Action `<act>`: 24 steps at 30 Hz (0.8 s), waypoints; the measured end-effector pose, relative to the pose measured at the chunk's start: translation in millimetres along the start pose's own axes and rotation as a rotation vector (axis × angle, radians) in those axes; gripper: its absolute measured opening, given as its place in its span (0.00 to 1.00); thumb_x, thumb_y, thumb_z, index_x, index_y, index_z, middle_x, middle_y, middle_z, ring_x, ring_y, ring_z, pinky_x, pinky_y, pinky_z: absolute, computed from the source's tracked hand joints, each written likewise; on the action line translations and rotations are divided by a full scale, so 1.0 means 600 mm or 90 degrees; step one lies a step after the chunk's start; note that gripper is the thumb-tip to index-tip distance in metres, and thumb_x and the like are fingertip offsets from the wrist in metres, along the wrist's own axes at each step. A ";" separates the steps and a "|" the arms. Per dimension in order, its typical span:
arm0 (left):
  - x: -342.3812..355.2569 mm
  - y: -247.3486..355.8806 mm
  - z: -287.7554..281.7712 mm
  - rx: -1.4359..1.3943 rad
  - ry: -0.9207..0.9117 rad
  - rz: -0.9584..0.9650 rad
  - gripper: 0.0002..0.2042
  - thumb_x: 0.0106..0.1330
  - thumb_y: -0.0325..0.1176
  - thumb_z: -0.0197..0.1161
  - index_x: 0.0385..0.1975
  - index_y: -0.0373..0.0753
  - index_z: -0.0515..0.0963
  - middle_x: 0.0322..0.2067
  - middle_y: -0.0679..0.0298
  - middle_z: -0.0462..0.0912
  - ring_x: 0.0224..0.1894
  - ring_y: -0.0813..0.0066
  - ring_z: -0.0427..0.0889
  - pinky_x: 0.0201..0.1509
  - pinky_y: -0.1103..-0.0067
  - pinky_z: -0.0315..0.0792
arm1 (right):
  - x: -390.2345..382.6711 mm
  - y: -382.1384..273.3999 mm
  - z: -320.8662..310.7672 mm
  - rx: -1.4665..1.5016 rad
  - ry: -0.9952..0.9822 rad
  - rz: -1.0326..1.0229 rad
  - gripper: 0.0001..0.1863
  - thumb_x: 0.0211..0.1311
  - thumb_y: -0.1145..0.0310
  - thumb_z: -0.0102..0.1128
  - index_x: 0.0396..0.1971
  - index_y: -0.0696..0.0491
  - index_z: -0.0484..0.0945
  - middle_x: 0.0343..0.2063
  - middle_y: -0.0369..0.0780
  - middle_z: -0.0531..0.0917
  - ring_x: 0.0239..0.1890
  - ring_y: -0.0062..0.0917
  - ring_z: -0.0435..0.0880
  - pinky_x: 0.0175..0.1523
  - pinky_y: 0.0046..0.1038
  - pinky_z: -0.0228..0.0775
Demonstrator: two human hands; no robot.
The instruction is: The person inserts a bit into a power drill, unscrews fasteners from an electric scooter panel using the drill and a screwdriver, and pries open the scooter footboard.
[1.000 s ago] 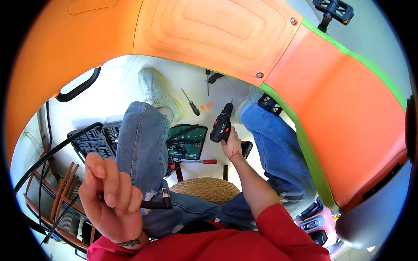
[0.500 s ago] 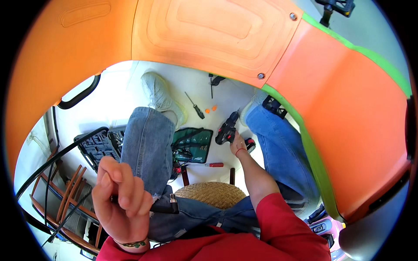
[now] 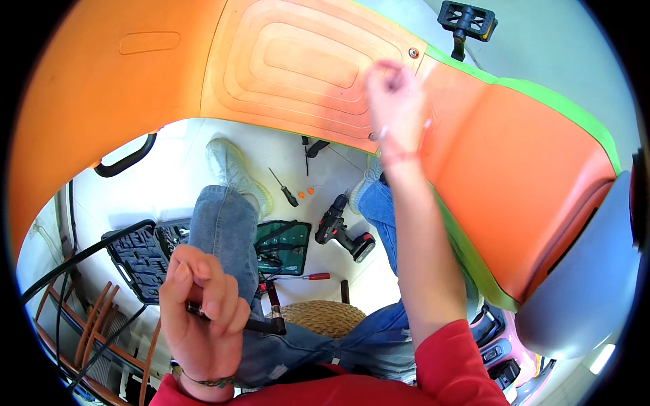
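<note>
My left hand [image 3: 206, 325] is closed around a dark L-shaped wrench [image 3: 267, 325], raised over my lap. Part of its shaft is hidden by the fingers. My right hand [image 3: 398, 98] is over the orange panel [image 3: 305, 51], near the bolt [image 3: 413, 53] at that panel's far right corner. Motion smears its fingers, so I cannot make out whether they hold anything. A second bolt [image 3: 372, 137] sits at the panel's near edge, partly beside my wrist. A black and red cordless drill [image 3: 333, 223] lies on the floor between my feet, with no hand on it.
On the floor lie a screwdriver [image 3: 284, 189], small orange pieces [image 3: 302, 195], a green tool pouch [image 3: 294, 250], a red-handled screwdriver [image 3: 317, 276] and an open tool case [image 3: 132, 254]. A woven stool [image 3: 325, 318] is beneath me. A black pedal [image 3: 467, 24] juts out beyond the panel.
My right hand has let go of the drill on the floor and risen to the orange panel. The left hand keeps the wrench, and the view has shifted slightly.
</note>
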State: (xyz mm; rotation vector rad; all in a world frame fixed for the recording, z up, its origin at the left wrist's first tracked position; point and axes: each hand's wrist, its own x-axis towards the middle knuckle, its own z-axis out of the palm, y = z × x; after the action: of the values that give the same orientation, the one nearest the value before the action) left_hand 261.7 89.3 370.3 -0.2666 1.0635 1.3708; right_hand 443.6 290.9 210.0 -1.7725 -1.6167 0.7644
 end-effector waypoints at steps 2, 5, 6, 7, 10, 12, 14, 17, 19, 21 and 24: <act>0.001 0.002 -0.002 -0.006 0.033 -0.005 0.07 0.73 0.35 0.44 0.34 0.40 0.63 0.19 0.70 0.62 0.12 0.87 0.53 0.12 0.87 0.47 | 0.058 -0.009 0.007 0.100 0.071 0.113 0.15 0.58 0.70 0.57 0.41 0.64 0.74 0.23 0.44 0.82 0.20 0.26 0.82 0.27 0.26 0.74; 0.005 0.003 -0.010 -0.012 0.031 -0.014 0.08 0.73 0.36 0.44 0.34 0.40 0.64 0.19 0.71 0.61 0.12 0.87 0.53 0.12 0.87 0.46 | 0.087 0.003 0.017 0.177 0.115 0.226 0.17 0.58 0.72 0.55 0.44 0.68 0.70 0.24 0.45 0.82 0.20 0.24 0.82 0.26 0.23 0.74; 0.005 0.005 -0.009 -0.022 0.041 -0.009 0.08 0.73 0.37 0.43 0.34 0.40 0.64 0.18 0.71 0.61 0.12 0.87 0.52 0.12 0.87 0.46 | 0.091 0.008 0.021 0.180 0.149 0.253 0.18 0.59 0.73 0.55 0.45 0.69 0.68 0.24 0.45 0.82 0.20 0.23 0.82 0.25 0.21 0.74; 0.005 0.007 -0.010 -0.020 0.041 -0.008 0.08 0.73 0.37 0.43 0.34 0.40 0.64 0.18 0.71 0.61 0.12 0.87 0.52 0.12 0.87 0.46 | 0.092 0.010 0.022 0.177 0.160 0.286 0.16 0.60 0.75 0.53 0.45 0.68 0.68 0.24 0.44 0.81 0.19 0.24 0.82 0.24 0.21 0.74; 0.008 0.011 -0.016 -0.014 0.041 -0.001 0.09 0.74 0.38 0.43 0.33 0.40 0.65 0.18 0.71 0.60 0.12 0.87 0.51 0.12 0.87 0.46 | 0.097 0.041 0.026 0.190 0.178 0.280 0.13 0.61 0.75 0.52 0.43 0.67 0.68 0.22 0.44 0.81 0.18 0.24 0.81 0.22 0.21 0.73; 0.010 0.011 -0.019 -0.029 0.059 -0.007 0.09 0.74 0.38 0.44 0.33 0.40 0.65 0.18 0.71 0.60 0.12 0.87 0.51 0.12 0.87 0.46 | 0.103 0.050 0.035 0.199 0.193 0.254 0.12 0.62 0.76 0.52 0.42 0.67 0.69 0.20 0.43 0.81 0.16 0.23 0.80 0.20 0.22 0.72; 0.010 0.013 -0.021 -0.025 0.065 -0.007 0.10 0.74 0.38 0.43 0.33 0.40 0.65 0.18 0.71 0.60 0.12 0.87 0.51 0.12 0.87 0.46 | 0.105 0.050 0.039 0.169 0.181 0.235 0.12 0.62 0.73 0.54 0.40 0.65 0.70 0.18 0.42 0.81 0.16 0.24 0.80 0.19 0.22 0.71; 0.006 0.019 -0.021 -0.028 0.070 -0.010 0.10 0.74 0.38 0.42 0.32 0.40 0.65 0.18 0.71 0.60 0.12 0.87 0.51 0.12 0.87 0.46 | 0.118 0.058 0.038 0.057 0.125 0.247 0.12 0.63 0.69 0.55 0.38 0.63 0.72 0.18 0.41 0.81 0.17 0.24 0.81 0.20 0.22 0.71; 0.007 0.020 -0.019 -0.034 0.070 -0.011 0.11 0.74 0.38 0.42 0.32 0.40 0.65 0.18 0.71 0.60 0.12 0.87 0.52 0.12 0.87 0.47 | 0.116 0.054 0.042 0.064 0.215 0.225 0.12 0.64 0.68 0.53 0.36 0.64 0.73 0.19 0.41 0.81 0.18 0.23 0.81 0.21 0.22 0.72; 0.012 0.016 -0.018 -0.055 0.041 -0.014 0.12 0.75 0.40 0.41 0.32 0.40 0.65 0.18 0.71 0.61 0.12 0.86 0.52 0.12 0.86 0.47 | 0.103 0.040 0.035 0.053 0.281 0.158 0.12 0.67 0.67 0.51 0.35 0.63 0.72 0.19 0.39 0.80 0.19 0.20 0.79 0.24 0.21 0.72; 0.008 0.021 -0.026 -0.040 0.050 -0.003 0.13 0.75 0.40 0.40 0.33 0.40 0.65 0.18 0.70 0.62 0.12 0.86 0.52 0.12 0.86 0.47 | -0.017 0.008 0.059 0.189 0.098 -0.031 0.11 0.67 0.66 0.52 0.35 0.60 0.69 0.20 0.39 0.80 0.19 0.20 0.77 0.26 0.24 0.69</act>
State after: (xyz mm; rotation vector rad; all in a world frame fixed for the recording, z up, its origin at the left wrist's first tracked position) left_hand 242.6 85.0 363.6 -0.3711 1.0843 1.4012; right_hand 419.1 282.5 183.5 -1.5350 -1.3627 0.7801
